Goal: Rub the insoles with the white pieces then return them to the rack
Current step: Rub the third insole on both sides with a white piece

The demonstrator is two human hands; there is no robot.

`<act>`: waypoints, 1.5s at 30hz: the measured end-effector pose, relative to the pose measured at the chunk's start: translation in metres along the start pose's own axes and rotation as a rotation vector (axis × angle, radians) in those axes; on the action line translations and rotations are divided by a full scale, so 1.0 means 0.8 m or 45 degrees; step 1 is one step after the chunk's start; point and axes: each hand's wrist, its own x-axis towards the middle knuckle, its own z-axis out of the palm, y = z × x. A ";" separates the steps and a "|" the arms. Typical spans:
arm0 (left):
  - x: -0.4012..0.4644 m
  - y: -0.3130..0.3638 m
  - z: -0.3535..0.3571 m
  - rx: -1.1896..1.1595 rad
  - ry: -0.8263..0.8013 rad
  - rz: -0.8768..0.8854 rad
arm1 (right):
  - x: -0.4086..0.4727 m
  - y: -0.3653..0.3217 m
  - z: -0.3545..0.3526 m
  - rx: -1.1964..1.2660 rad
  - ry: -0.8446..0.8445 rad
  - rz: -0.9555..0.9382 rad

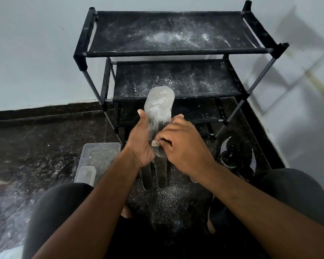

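Note:
An insole (159,107), whitened with powder over its upper half, stands up in front of the rack. My left hand (141,141) grips it from the left side around its narrow lower part. My right hand (183,146) pinches a small white piece (154,143) and presses it on the insole's lower end. Two dark insoles (155,174) lie on the floor below my hands, partly hidden by them. The black rack (176,52) stands against the wall with white dust on its shelves.
A clear plastic container (94,159) sits on the floor at the left, by my left knee. A black shoe with white stripes (236,156) lies at the right of the rack. White powder is scattered over the dark floor (36,146).

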 end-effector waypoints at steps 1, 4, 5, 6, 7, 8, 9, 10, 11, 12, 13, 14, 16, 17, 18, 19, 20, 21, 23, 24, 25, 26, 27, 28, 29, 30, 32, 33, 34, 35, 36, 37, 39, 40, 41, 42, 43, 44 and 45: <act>0.001 0.000 0.000 -0.007 0.021 0.008 | 0.001 -0.001 0.003 0.018 -0.025 -0.003; 0.001 0.000 -0.004 -0.041 0.030 0.013 | 0.000 0.002 0.000 0.122 -0.239 0.019; -0.002 0.001 -0.003 -0.061 0.007 0.003 | -0.001 0.006 -0.005 0.068 -0.280 0.019; -0.003 0.002 -0.001 -0.064 -0.007 -0.005 | -0.001 0.010 -0.010 -0.020 -0.270 0.013; -0.004 0.002 0.001 -0.054 -0.017 -0.002 | 0.000 0.014 -0.015 -0.116 -0.213 -0.001; -0.004 0.001 0.004 -0.049 -0.016 0.010 | 0.001 0.015 -0.019 -0.202 -0.151 -0.016; -0.004 0.001 0.007 -0.053 -0.019 0.019 | 0.001 0.012 -0.019 -0.269 -0.129 -0.020; -0.003 0.001 0.008 -0.053 -0.031 0.024 | 0.000 0.008 -0.015 -0.299 -0.152 -0.014; -0.002 0.001 0.006 -0.055 -0.036 0.028 | -0.003 0.004 -0.007 -0.280 -0.204 -0.009; 0.000 0.002 0.002 -0.070 -0.024 0.031 | -0.007 0.000 0.000 -0.193 -0.251 0.022; 0.001 0.003 -0.003 -0.098 -0.002 0.031 | -0.009 -0.002 0.004 -0.064 -0.261 0.092; 0.002 0.004 -0.005 -0.120 0.002 0.025 | -0.009 0.001 0.003 0.059 -0.229 0.177; 0.000 0.006 -0.006 -0.115 -0.041 0.026 | -0.005 0.013 -0.002 0.056 -0.106 0.253; -0.001 0.006 -0.005 -0.105 -0.056 0.039 | -0.003 0.018 -0.005 -0.031 -0.050 0.238; -0.001 0.006 -0.004 -0.095 -0.063 0.044 | -0.001 0.020 -0.006 -0.097 -0.029 0.220; -0.001 0.006 -0.004 -0.088 -0.058 0.040 | -0.001 0.017 -0.003 -0.106 -0.050 0.216; -0.001 0.006 -0.003 -0.090 -0.050 0.034 | -0.003 0.012 0.001 -0.054 -0.101 0.222; -0.001 0.005 -0.003 -0.105 -0.036 0.038 | -0.006 0.005 0.007 0.038 -0.149 0.249; -0.002 0.006 -0.006 -0.147 -0.007 0.047 | -0.008 0.002 0.008 0.216 -0.163 0.316; -0.002 0.007 -0.007 -0.156 -0.013 0.044 | -0.007 0.005 0.004 0.236 -0.138 0.350; -0.002 0.008 -0.007 -0.156 -0.029 0.046 | -0.005 0.010 0.001 0.177 -0.092 0.345; -0.003 0.009 -0.006 -0.153 -0.043 0.053 | -0.003 0.014 -0.002 0.063 -0.051 0.306; -0.002 0.008 -0.006 -0.156 -0.047 0.057 | -0.002 0.016 -0.004 -0.034 -0.043 0.260; -0.002 0.008 -0.005 -0.162 -0.034 0.058 | -0.003 0.013 -0.002 -0.064 -0.075 0.234; -0.001 0.007 -0.005 -0.173 -0.013 0.058 | -0.005 0.007 0.003 -0.028 -0.134 0.231; 0.000 0.006 -0.005 -0.184 0.005 0.061 | -0.008 0.001 0.008 0.025 -0.186 0.248; 0.000 0.006 -0.007 -0.195 0.015 0.066 | -0.009 -0.001 0.009 0.117 -0.200 0.277; 0.000 0.007 -0.009 -0.199 0.007 0.068 | -0.008 0.004 0.006 0.109 -0.176 0.295; -0.001 0.008 -0.010 -0.199 -0.011 0.070 | -0.006 0.009 0.001 0.048 -0.134 0.295; -0.001 0.009 -0.010 -0.195 -0.026 0.071 | -0.003 0.015 -0.003 -0.046 -0.093 0.278; -0.002 0.009 -0.008 -0.197 -0.027 0.074 | -0.002 0.018 -0.005 -0.107 -0.081 0.250; -0.002 0.009 -0.007 -0.206 -0.019 0.076 | -0.003 0.016 -0.005 -0.092 -0.100 0.230; -0.002 0.009 -0.007 -0.235 0.004 0.077 | -0.007 0.002 0.003 0.067 -0.203 0.239; -0.001 0.009 -0.007 -0.242 0.004 0.078 | -0.009 -0.002 0.006 0.135 -0.228 0.240; -0.001 0.010 -0.007 -0.241 -0.008 0.082 | -0.010 -0.003 0.006 0.165 -0.223 0.239; 0.000 0.011 -0.009 -0.235 -0.026 0.087 | -0.009 -0.001 0.004 0.148 -0.208 0.244; -0.001 0.011 -0.011 -0.224 -0.045 0.092 | -0.007 0.004 0.000 0.079 -0.188 0.243; -0.001 0.011 -0.011 -0.212 -0.054 0.094 | -0.005 0.009 -0.005 -0.028 -0.158 0.228; -0.002 0.011 -0.010 -0.199 -0.051 0.095 | -0.002 0.015 -0.008 -0.127 -0.125 0.205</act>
